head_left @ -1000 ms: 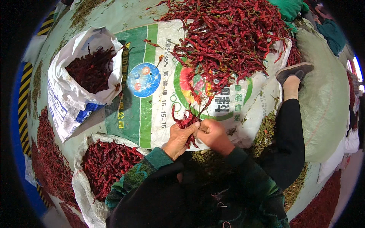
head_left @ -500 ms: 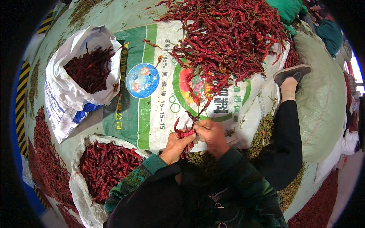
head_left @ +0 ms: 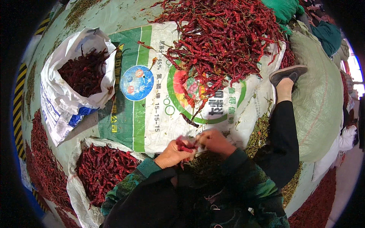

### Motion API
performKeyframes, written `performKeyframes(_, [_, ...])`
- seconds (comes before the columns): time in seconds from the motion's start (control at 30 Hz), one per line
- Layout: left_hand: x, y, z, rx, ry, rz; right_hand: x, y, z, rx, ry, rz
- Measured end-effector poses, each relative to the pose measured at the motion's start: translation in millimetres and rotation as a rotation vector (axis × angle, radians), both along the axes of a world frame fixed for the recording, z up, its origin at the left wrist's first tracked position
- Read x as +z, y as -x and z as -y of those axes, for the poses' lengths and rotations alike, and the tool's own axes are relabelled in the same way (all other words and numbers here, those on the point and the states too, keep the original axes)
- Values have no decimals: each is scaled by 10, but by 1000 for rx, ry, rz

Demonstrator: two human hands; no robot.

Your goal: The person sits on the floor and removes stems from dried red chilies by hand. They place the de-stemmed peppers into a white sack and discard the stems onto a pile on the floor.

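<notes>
My left hand (head_left: 171, 155) is closed around a small bunch of dried red chilies (head_left: 184, 144), in front of my body. Close against it on the right, my right hand (head_left: 217, 142) has its fingers pinched together at the bunch's edge; they are blurred, and whatever lies between them cannot be made out. Just beyond both hands, a dark dried chili (head_left: 189, 121) lies on a flattened printed sack (head_left: 146, 114). A big heap of dried red chilies with stems (head_left: 228, 41) covers the sack's far part.
To the left stand a white bag (head_left: 57, 91) of darker chilies and, nearer, an open white sack (head_left: 74, 190) of red chilies. Green stem scraps (head_left: 260, 133) lie beside my leg (head_left: 285, 144) on the right. A full pale-green sack (head_left: 317, 98) stands beyond it.
Both hands have drawn slightly nearer to my body, away from the dark chili on the sack. My right fingers have become blurred with motion. The whole view has shifted a little.
</notes>
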State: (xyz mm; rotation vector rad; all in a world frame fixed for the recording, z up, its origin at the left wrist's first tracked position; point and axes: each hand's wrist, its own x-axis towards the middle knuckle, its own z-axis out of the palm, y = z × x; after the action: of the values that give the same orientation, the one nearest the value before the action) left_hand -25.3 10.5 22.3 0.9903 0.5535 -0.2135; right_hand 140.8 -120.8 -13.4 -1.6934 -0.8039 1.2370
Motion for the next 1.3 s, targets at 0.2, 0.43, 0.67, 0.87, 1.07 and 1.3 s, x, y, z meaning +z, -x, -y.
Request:
performKeyframes(0.2, [29,-60,-19,226,193,6,-119,-574,-437,-88,89,1005])
performKeyframes(0.43, [-51,0,-24,337,184,-122,-33,-1193,-935,-153,-256,886])
performKeyframes(0.67, [-85,10,-26,477,221,-75,-64,-703,-677,149,-48,1066])
performKeyframes(0.87, [-77,-1,-57,565,239,-80,45,-623,-465,-27,-80,1014])
performKeyframes(1.07, [-54,-56,-27,624,306,-116,85,-496,-203,-151,24,227])
performKeyframes(1.3, [21,-14,-46,637,318,-101,125,-331,-146,-276,92,-103])
